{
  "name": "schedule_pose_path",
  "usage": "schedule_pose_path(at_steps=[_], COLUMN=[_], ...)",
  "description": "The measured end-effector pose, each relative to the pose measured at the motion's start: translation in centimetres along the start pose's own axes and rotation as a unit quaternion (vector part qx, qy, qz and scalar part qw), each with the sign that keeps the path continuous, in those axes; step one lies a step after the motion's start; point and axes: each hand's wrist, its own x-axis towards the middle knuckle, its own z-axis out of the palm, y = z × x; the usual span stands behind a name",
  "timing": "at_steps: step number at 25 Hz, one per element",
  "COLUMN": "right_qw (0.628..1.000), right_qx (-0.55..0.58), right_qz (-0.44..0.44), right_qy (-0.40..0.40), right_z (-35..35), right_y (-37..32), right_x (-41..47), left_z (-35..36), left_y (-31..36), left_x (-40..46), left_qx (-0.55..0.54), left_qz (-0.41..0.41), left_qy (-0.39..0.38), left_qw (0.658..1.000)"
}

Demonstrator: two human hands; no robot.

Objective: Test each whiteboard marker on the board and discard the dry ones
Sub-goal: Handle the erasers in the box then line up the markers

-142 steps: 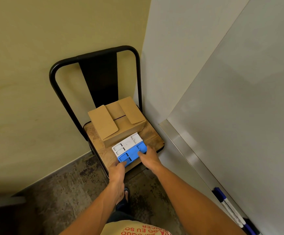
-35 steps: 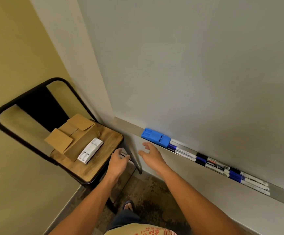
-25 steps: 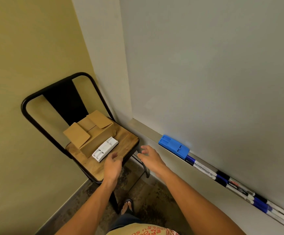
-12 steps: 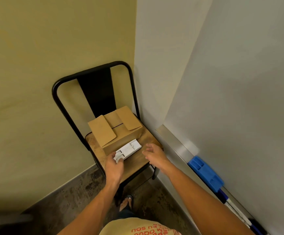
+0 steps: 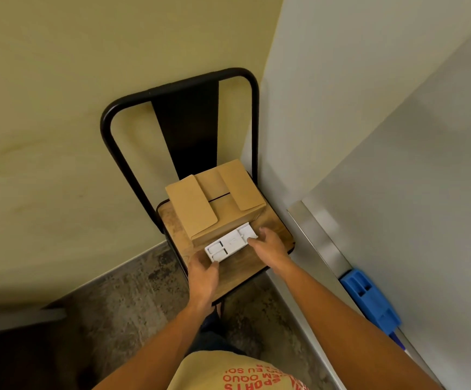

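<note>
A white plastic eraser [image 5: 230, 242] lies on the chair seat [image 5: 238, 269], against the front of a cardboard box [image 5: 214, 201]. My left hand [image 5: 202, 275] holds its near left end and my right hand [image 5: 269, 246] grips its right end. To the right is the whiteboard [image 5: 425, 192], with a metal tray [image 5: 321, 237] along its bottom edge. A blue eraser [image 5: 369, 301] sits in that tray. Just past it, the blue cap of one marker [image 5: 396, 340] shows at the frame's edge; the other markers are out of view.
The black metal chair [image 5: 183, 114] stands in the corner between a yellow wall and the whiteboard wall. The box has its flaps folded open. Mottled dark floor [image 5: 121, 299] lies to the left of the chair.
My view swung left from the tray of markers to the chair. Both hands moved from near the tray to the white eraser and closed on its ends. The blue eraser stays on the tray.
</note>
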Motion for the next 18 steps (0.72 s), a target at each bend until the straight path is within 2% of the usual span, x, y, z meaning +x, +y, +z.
schedule_pose_path(at_steps=[6, 13, 18], right_qw=[1.000, 0.998, 0.995], right_qx=[-0.019, 0.006, 0.036], right_qz=[0.010, 0.010, -0.008], right_qy=[0.001, 0.062, 0.092], right_z=[1.1, 3.0, 1.3], right_y=[-0.9, -0.5, 0.8], right_x=[0.5, 0.1, -1.5], left_z=[0.4, 2.9, 3.0], left_y=[1.1, -2.3, 1.7], left_x=[0.7, 3.4, -1.1], left_qx=[-0.001, 0.023, 0.030], left_qz=[-0.009, 0.002, 0.046], left_qy=[-0.018, 0.004, -0.011], left_qw=[1.000, 1.000, 0.998])
